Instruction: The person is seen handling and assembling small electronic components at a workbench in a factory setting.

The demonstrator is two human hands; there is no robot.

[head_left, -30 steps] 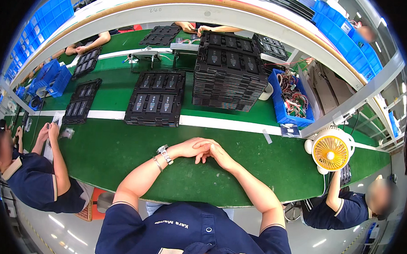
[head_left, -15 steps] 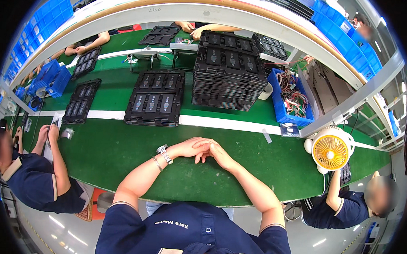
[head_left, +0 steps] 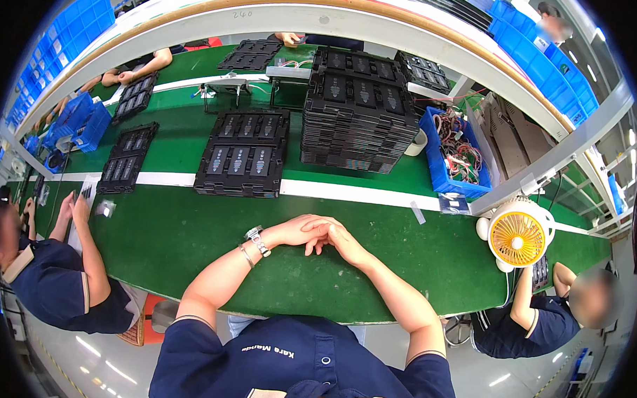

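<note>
My left hand point(head_left: 298, 230) and my right hand point(head_left: 342, 243) are clasped together over the green tabletop, a little in front of my body. Their fingers are folded over one another, and several fingertips hang down between them. A watch and a bracelet circle my left wrist. No part or tool shows in either hand. Beyond them lies a black tray point(head_left: 240, 154) with dark flat pieces in its pockets. To its right rises a tall stack of similar black trays point(head_left: 360, 116).
A yellow-and-white fan point(head_left: 517, 234) stands at the right. Behind it is a blue bin point(head_left: 457, 151) of coloured wires. Another black tray point(head_left: 127, 157) lies at the left. A shelf beam point(head_left: 325, 20) crosses above. Co-workers sit on both sides and opposite.
My hands have not moved. The co-worker at the right has shifted an arm and the head. Across the table, a person's forearm has drawn back; the left co-worker's hands shifted slightly.
</note>
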